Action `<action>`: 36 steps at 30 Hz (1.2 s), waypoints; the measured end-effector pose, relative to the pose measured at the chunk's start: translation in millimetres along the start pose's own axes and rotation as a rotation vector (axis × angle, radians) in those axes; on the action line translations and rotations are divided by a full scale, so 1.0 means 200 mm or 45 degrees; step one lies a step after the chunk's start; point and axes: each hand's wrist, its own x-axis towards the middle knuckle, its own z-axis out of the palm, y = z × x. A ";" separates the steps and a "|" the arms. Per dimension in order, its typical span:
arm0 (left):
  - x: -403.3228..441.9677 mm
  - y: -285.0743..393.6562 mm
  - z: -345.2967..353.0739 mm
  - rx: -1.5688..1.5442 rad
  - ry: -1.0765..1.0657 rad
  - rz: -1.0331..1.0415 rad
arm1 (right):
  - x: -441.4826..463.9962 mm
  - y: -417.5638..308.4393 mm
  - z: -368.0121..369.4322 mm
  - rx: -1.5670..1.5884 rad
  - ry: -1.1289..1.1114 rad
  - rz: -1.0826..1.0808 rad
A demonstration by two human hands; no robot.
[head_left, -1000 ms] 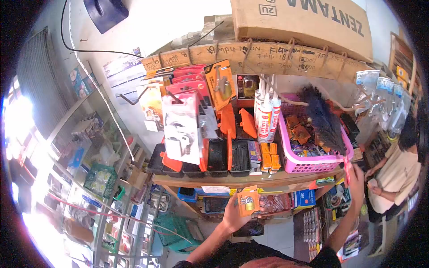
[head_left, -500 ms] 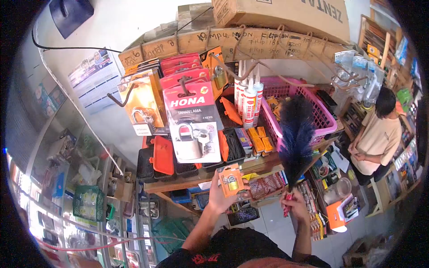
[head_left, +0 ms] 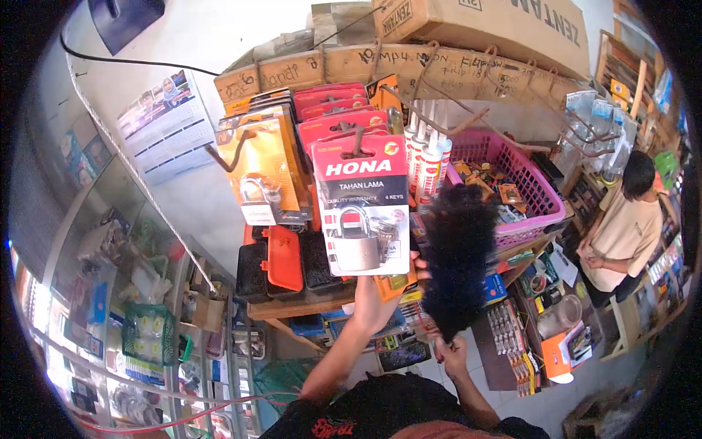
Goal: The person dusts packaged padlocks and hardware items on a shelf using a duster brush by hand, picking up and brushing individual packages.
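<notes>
Two hands: the right hand (head_left: 452, 353) is closed round the handle of one black feather duster (head_left: 461, 252); the left hand (head_left: 375, 306), fingers curled, grips one orange padlock card (head_left: 393, 285), partly hidden behind one hanging padlock pack (head_left: 363, 197). Beyond: one pink basket (head_left: 530, 233); one other person (head_left: 623, 228). Compared with the earlier frame, the card, then fully visible, is mostly covered, and the duster stands nearer the left hand.
</notes>
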 end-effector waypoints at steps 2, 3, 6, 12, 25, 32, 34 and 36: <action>0.04 -0.12 -0.20 -0.551 -0.235 0.014 | -0.02 0.10 -0.01 -0.042 -0.043 -0.073; 0.05 -0.08 -0.06 -0.223 0.211 0.061 | -0.04 0.10 -0.01 -0.010 -0.044 -0.064; 0.09 -0.09 0.01 -0.132 0.339 -0.058 | -0.05 0.06 0.02 -0.100 -0.176 0.019; 0.36 -0.23 -0.13 0.837 -0.120 -0.011 | -0.03 0.07 0.00 -0.245 -0.139 -0.022; 0.43 -0.05 0.10 -0.329 0.023 0.194 | 0.04 -0.12 -0.12 -0.233 -0.071 -0.178; 0.42 0.01 0.09 -0.204 -0.058 0.217 | 0.15 -0.07 -0.15 -0.251 -0.119 -0.233; 0.38 0.01 0.11 -0.183 0.281 0.346 | 0.16 -0.07 -0.17 -0.145 -0.125 -0.130; 0.39 -0.03 -0.02 -0.330 -0.088 0.348 | 0.19 -0.09 -0.13 -0.317 -0.159 -0.383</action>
